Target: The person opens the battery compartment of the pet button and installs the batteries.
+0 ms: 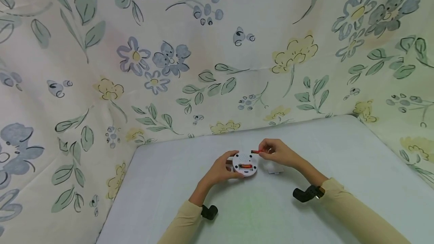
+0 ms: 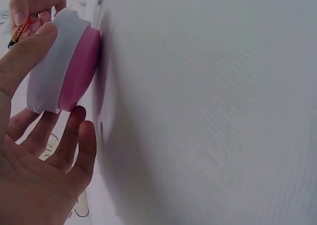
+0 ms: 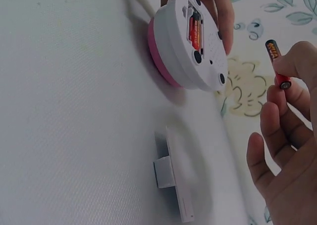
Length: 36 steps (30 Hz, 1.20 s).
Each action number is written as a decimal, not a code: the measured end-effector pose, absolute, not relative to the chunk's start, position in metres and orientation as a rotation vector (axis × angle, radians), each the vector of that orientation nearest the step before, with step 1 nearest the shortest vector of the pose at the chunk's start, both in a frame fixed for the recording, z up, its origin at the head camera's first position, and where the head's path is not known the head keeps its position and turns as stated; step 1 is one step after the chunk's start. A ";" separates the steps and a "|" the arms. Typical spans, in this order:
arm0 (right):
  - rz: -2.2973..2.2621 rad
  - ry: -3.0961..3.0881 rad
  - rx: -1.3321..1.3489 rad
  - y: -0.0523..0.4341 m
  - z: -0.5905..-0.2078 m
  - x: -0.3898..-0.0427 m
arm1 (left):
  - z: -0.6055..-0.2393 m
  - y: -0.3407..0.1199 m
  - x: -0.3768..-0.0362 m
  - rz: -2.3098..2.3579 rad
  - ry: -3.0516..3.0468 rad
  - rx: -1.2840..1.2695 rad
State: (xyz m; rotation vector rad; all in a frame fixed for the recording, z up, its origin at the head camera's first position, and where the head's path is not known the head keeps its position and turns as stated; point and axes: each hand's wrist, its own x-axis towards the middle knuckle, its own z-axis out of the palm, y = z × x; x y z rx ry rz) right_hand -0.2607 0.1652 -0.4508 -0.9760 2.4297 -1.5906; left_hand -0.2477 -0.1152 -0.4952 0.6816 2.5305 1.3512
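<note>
On the pale grey desk (image 1: 176,199), the left hand (image 1: 219,169) curls its fingers and thumb round the edge of a round white plastic device with a pink underside (image 1: 245,164), gripping it where it rests on the desk near the middle. The device lies with its white back facing up, its battery slot uncovered, and one red-and-black battery (image 1: 245,166) sits inside that slot. Just above the device's far right edge, the right hand (image 1: 276,152) pinches a second small red-and-black cylindrical battery (image 1: 256,151) between thumb and fingertips, clear of the slot. Just right of the device, partly under the right hand, a small flat white plastic cover (image 1: 275,170) lies on the desk.
</note>
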 end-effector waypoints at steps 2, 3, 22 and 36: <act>-1.591 2.424 -0.990 0.165 -0.451 -0.260 | -0.495 -0.115 -0.248 1.363 2.530 0.680; -1.589 2.424 -0.984 0.165 -0.454 -0.262 | -0.495 -0.115 -0.248 1.367 2.528 0.678; -1.553 2.429 -1.008 0.169 -0.484 -0.281 | -0.494 -0.117 -0.246 1.377 2.488 0.640; -1.605 2.358 -1.022 0.166 -0.465 -0.270 | -0.495 -0.116 -0.247 1.366 2.492 0.628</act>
